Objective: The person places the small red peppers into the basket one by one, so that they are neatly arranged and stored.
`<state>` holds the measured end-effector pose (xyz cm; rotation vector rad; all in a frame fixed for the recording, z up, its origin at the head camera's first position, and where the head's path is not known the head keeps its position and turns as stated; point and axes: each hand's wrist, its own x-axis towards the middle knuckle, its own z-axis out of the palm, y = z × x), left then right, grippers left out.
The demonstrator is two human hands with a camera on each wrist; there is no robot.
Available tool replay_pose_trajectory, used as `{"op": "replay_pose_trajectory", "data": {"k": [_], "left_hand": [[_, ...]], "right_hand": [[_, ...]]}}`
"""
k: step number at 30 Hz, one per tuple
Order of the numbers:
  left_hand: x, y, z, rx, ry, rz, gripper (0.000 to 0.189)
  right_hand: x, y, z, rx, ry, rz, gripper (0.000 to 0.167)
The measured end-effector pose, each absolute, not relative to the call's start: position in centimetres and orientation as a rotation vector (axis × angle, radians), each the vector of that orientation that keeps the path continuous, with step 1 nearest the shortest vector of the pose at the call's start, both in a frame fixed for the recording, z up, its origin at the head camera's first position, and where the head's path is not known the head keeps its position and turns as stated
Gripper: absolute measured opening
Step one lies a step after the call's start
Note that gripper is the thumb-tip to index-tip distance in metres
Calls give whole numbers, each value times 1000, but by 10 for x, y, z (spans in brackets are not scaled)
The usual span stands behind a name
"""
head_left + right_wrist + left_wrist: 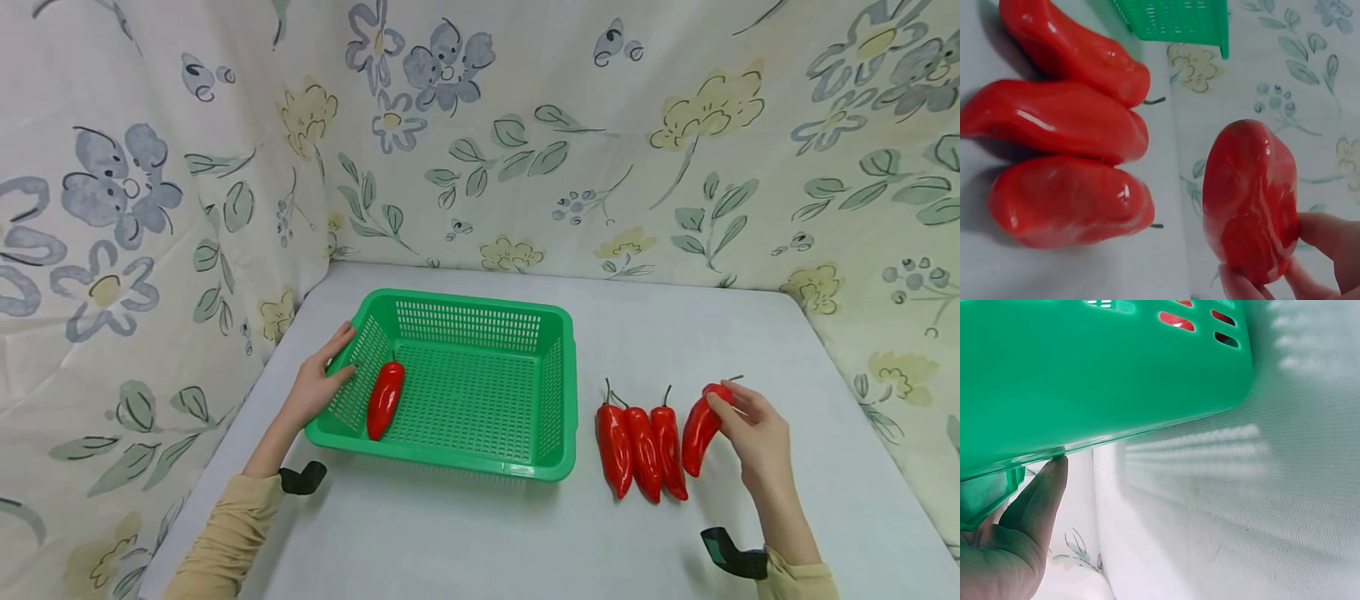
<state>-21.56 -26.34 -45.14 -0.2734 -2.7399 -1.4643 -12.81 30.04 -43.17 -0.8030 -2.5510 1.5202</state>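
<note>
The right hand (pixel 757 429) has its thumb and fingers pinched together on the held pepper (pixel 701 431), close to the stem end, with the stem poking out past the fingers and the pointed end hanging down toward the tabletop (pixel 480 537). That grip looks well chosen: the glossy skin may be slippery, so a firm but gentle press on the broad shoulder should serve better than tugging the thin stem. Just to the left, three red peppers (pixel 642 452) lie side by side in a tight row, so it pays to raise the held one straight up before any sideways move, or its dangling tip could knock the nearest neighbour. Farther left sits the green basket (pixel 450 458); should the pepper cross to it, the tip ought to pass well above the right rim, then be lowered rather than dropped. The pepper inside (pixel 386 402) lies along the left side, stem toward the back, a handy guide for lining up another. At the far side, the left hand (pixel 318 379) holds the left rim, thumb over it and fingers fairly straight outside; light pressure there should steady the basket without tipping it.
</note>
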Motion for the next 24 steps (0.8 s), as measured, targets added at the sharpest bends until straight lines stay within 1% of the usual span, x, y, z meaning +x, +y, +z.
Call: {"op": "replay_pose_trajectory", "data": {"k": [8,18,24], "left_hand": [[-216,-263,-452,-280,-2733,-1469,61],[-216,-263,-452,-276,-2736,-1471,61],[-216,-263,-452,-280,-2732,-1481,61]], "right_hand": [[-130,287,-422,-747,-2485,1588,63],[-127,261,-414,-555,-2517,1637,61],[-125,242,-408,-518,-2540,1669,59]]}}
